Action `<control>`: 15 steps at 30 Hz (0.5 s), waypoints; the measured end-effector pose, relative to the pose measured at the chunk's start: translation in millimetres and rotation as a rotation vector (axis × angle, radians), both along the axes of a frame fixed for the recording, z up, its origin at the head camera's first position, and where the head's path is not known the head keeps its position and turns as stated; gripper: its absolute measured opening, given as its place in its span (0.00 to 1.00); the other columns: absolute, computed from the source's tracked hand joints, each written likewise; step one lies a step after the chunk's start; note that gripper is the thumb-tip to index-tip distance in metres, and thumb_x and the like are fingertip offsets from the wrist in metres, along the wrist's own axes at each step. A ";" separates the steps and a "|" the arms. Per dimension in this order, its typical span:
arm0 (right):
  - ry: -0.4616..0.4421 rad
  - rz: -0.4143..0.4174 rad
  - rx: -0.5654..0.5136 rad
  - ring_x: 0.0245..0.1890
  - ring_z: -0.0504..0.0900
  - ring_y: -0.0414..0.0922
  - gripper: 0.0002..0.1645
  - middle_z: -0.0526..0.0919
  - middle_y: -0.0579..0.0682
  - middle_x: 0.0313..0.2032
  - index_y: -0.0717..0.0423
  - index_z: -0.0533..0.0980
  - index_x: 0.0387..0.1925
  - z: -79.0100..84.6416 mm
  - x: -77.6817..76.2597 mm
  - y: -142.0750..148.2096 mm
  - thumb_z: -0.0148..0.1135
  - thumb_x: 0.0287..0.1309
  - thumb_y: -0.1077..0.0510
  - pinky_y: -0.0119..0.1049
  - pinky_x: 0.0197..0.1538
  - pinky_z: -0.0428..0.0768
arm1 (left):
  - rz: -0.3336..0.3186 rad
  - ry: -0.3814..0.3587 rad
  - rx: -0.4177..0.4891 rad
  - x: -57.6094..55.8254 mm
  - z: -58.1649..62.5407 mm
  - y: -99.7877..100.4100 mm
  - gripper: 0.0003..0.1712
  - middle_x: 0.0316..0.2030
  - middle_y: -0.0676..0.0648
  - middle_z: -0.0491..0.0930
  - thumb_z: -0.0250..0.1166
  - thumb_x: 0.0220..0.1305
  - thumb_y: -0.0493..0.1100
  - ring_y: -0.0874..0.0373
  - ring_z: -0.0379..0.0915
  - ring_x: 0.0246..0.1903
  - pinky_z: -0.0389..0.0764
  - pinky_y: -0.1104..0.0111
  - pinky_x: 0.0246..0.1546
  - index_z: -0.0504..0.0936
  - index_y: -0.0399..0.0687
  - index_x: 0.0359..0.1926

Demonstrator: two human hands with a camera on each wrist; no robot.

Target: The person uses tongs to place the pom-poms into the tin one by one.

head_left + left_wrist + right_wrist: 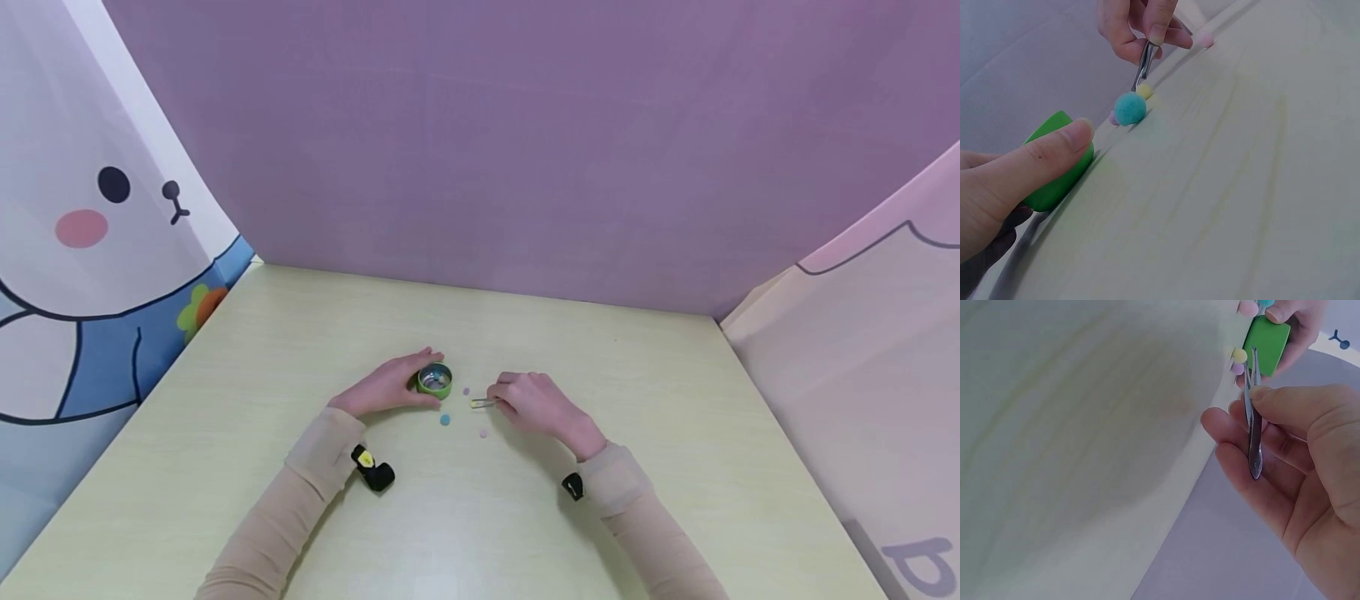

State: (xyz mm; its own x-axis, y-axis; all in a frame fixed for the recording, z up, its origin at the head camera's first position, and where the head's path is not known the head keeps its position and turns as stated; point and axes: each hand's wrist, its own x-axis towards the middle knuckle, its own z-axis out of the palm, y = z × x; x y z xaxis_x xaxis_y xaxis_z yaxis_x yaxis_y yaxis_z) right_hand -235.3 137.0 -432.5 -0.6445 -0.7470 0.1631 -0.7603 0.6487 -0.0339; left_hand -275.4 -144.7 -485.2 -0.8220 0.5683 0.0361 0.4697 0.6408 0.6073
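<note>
My left hand (390,385) holds a small round green cup (435,396) by its sides, thumb on the near side and fingers on the far side. The cup stands upright on the table with its shiny inside facing up. Between thumb and fingers, my right hand (542,404) pinches metal tweezers (1255,434). The tweezers' tips are apart, right at a yellow pompom (1239,355). A larger blue pompom (1130,109) lies just in front of the cup. A purple pompom (466,391) lies right of the cup, and a pink pompom (483,433) sits nearer me.
The pale wooden table (465,525) reaches back to a purple curtain (525,167). A cloth printed with a cartoon face (90,183) hangs at the left, and a pale pink cloth (862,350) at the right. A black wrist camera (375,472) sits by the left sleeve.
</note>
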 end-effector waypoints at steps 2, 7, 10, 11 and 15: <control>0.000 0.001 0.002 0.28 0.83 0.40 0.07 0.87 0.47 0.34 0.52 0.85 0.36 -0.4 -0.6 -0.3 0.62 0.63 0.64 0.30 0.28 0.78 | 0.000 -0.001 0.002 0.1 0.0 0.0 0.52 0.76 0.38 0.57 0.73 0.56 0.59 0.43 0.53 0.76 0.62 0.50 0.74 0.61 0.46 0.75; 0.007 -0.003 0.021 0.29 0.84 0.41 0.08 0.87 0.47 0.35 0.51 0.85 0.37 -3.0 -2.0 -0.5 0.62 0.63 0.63 0.31 0.27 0.79 | 0.001 -0.003 0.004 -0.2 -1.2 -0.1 0.52 0.76 0.38 0.56 0.72 0.56 0.60 0.43 0.53 0.76 0.62 0.51 0.74 0.60 0.47 0.75; 0.005 -0.008 0.020 0.29 0.84 0.41 0.08 0.87 0.47 0.35 0.51 0.85 0.38 -3.9 -2.4 -0.7 0.62 0.63 0.63 0.32 0.28 0.79 | 0.000 -0.002 0.006 -0.8 -2.3 -0.4 0.52 0.76 0.38 0.56 0.72 0.56 0.60 0.43 0.53 0.76 0.62 0.51 0.74 0.60 0.47 0.75; 0.004 -0.010 0.019 0.29 0.84 0.41 0.08 0.87 0.47 0.35 0.51 0.85 0.38 -4.1 -2.6 -0.8 0.62 0.63 0.63 0.32 0.28 0.80 | -0.001 -0.001 0.007 -1.0 -2.6 -0.6 0.52 0.76 0.38 0.56 0.72 0.56 0.60 0.43 0.53 0.76 0.62 0.51 0.74 0.60 0.47 0.75; 0.003 -0.014 0.020 0.29 0.84 0.41 0.08 0.87 0.47 0.35 0.51 0.85 0.37 -4.2 -3.1 -1.5 0.63 0.63 0.63 0.32 0.28 0.80 | -0.003 0.004 0.004 -1.5 -3.1 -1.0 0.52 0.76 0.37 0.56 0.72 0.56 0.60 0.43 0.54 0.75 0.62 0.51 0.74 0.60 0.47 0.75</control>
State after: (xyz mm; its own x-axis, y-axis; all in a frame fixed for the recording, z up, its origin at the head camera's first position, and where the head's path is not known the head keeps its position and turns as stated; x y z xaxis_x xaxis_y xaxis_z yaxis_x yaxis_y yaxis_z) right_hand -238.3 135.5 -436.7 -0.6542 -0.7413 0.1498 -0.7515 0.6595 -0.0182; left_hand -276.8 -145.7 -488.3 -0.8200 0.5708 0.0419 0.4742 0.6365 0.6083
